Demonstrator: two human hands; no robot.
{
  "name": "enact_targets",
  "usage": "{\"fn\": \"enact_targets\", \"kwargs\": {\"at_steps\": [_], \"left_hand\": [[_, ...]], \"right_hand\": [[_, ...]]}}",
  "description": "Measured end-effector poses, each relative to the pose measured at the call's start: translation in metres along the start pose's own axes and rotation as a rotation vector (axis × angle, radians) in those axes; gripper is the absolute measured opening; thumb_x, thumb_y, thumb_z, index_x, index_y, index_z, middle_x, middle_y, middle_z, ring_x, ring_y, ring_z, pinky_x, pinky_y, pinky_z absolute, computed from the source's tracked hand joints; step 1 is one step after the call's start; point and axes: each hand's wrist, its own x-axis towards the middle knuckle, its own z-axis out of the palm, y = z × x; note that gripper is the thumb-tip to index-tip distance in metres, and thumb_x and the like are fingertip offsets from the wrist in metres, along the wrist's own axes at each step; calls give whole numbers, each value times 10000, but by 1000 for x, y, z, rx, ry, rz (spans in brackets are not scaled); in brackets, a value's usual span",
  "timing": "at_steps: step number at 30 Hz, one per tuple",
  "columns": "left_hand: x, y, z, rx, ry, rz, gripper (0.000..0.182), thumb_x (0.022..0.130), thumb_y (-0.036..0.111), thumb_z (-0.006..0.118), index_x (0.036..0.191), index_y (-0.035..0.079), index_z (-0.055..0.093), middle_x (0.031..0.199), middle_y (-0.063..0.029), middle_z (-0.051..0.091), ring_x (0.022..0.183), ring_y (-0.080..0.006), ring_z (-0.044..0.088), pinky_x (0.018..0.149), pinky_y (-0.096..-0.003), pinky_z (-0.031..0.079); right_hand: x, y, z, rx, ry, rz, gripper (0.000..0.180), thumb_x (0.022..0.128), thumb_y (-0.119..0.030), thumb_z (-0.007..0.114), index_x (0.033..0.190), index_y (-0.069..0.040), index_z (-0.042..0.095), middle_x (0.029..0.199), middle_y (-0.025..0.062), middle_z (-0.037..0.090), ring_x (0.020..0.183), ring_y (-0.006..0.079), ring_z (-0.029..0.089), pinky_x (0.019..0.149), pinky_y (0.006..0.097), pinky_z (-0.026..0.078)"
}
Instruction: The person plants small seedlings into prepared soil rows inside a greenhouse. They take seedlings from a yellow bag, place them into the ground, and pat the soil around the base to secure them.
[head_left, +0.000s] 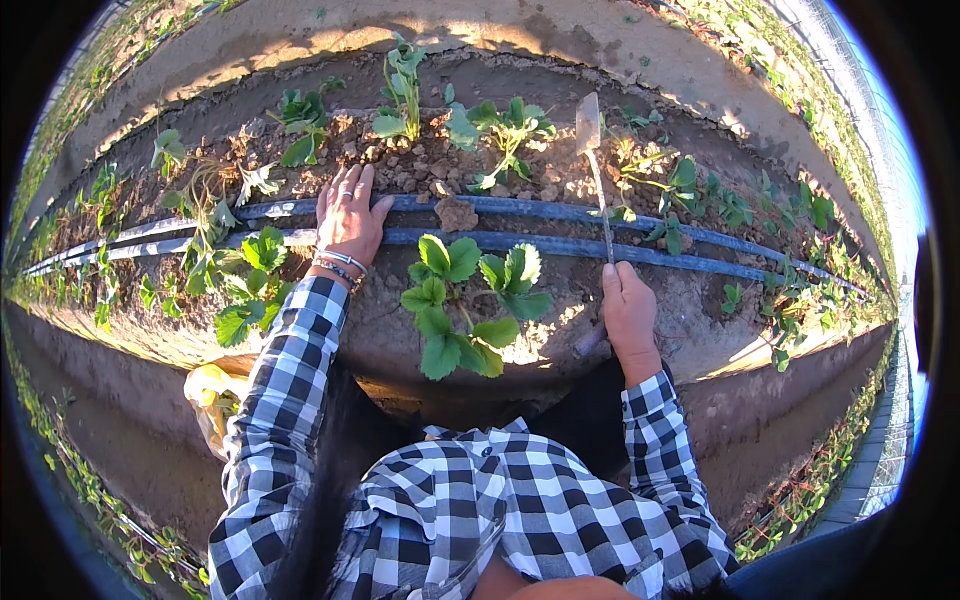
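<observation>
My right hand (628, 311) is closed round the handle of a small metal hand hoe or trowel (589, 124), whose flat blade points away over the crumbly soil. With fingers spread a little, my left hand (352, 217) lies palm down across two drip irrigation hoses (480, 240), touching the soil with its fingertips. Between my hands, on the near side of the hoses, grows a leafy strawberry plant (457, 315). Beyond the hoses stand a strawberry plant with upright stems (405, 94) and another leafy one (506, 142). A clod of soil (456, 214) rests on the far hose.
Wilted strawberry leaves (217, 202) and a green plant (251, 289) are left of my left hand. More plants (679, 187) grow at the right. A yellowish plastic bag (214, 397) sits beside my left forearm. Furrows (112, 397) run along both sides of the raised bed.
</observation>
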Motion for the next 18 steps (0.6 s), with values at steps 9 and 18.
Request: {"fn": "enact_targets", "kwargs": {"at_steps": [9, 18], "left_hand": [[10, 1, -4, 41, 1, 5, 514, 866, 380, 549, 1267, 65, 490, 1268, -119, 517, 1229, -274, 417, 1046, -421, 274], [13, 4, -19, -48, -52, 20, 491, 838, 267, 580, 1262, 40, 479, 1248, -132, 517, 1232, -303, 412, 1055, -446, 264]], "right_hand": [[-4, 5, 17, 212, -205, 119, 318, 933, -295, 468, 756, -32, 498, 625, 186, 523, 610, 391, 525, 557, 441, 393], [-5, -2, 24, 124, -287, 130, 302, 932, -294, 444, 730, -75, 492, 583, 152, 529, 576, 370, 543, 528, 450, 392]]}}
